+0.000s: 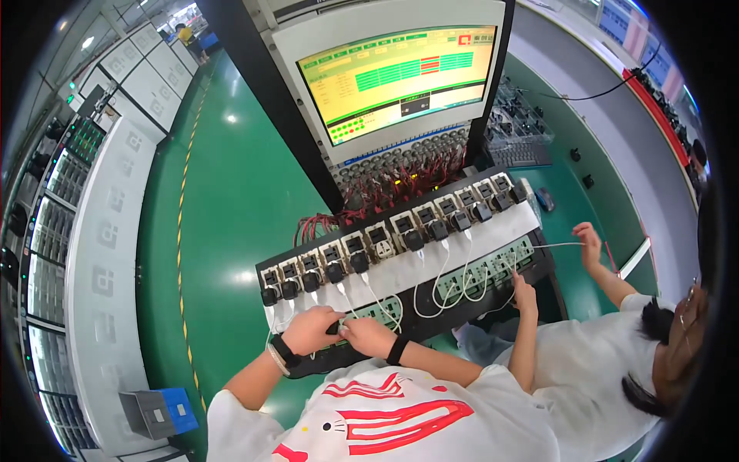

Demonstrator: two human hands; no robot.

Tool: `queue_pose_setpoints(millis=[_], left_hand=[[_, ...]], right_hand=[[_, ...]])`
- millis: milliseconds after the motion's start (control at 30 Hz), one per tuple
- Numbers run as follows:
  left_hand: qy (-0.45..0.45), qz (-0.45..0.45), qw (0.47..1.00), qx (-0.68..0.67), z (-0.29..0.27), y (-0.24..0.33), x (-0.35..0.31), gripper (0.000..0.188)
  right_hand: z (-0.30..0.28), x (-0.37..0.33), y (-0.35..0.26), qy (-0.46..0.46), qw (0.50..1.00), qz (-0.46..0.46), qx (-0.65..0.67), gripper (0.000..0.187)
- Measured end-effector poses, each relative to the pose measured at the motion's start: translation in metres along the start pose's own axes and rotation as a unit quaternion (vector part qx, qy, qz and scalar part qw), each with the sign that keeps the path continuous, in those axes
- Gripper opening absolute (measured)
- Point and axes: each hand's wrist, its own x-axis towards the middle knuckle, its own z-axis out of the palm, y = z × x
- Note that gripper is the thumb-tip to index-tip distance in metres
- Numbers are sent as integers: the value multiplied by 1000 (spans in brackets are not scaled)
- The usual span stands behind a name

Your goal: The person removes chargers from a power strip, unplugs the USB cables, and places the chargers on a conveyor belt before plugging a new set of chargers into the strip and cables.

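My left hand (306,333) is closed round a small black power adapter (333,328), mostly hidden by the fingers. From the other side, the closed fingers of my right hand (368,337) meet it. Just beyond my hands runs a row of sockets with black adapters (359,262) plugged in. One socket (380,245) in the middle of the row has no adapter in it. White cables (377,291) run from the adapters down to green circuit boards (382,311) on the near edge of the rack, and my hands cover part of the left board.
A co-worker's hand (525,296) touches the right-hand board; the other hand (589,245) is raised near a white cable. Behind the sockets stand red wire bundles (392,175) and a lit monitor (400,85). A blue and grey bin (159,412) sits on the green floor at left.
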Motion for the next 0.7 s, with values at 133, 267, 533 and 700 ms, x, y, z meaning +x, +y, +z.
queue_pose_setpoints(millis=[133, 267, 533, 700], left_hand=[[-11, 44, 996, 82, -15, -1, -11, 41], [-86, 5, 994, 63, -24, 4, -19, 34], [-104, -47, 993, 36, -56, 22, -46, 25], [-199, 19, 979, 37, -78, 4, -65, 34]], right_hand=[[6, 6, -12, 2, 998, -17, 63, 25], [15, 5, -21, 12, 986, -9, 168, 21], [16, 5, -41, -35, 989, -32, 142, 19], [17, 8, -68, -90, 976, -100, 171, 22]])
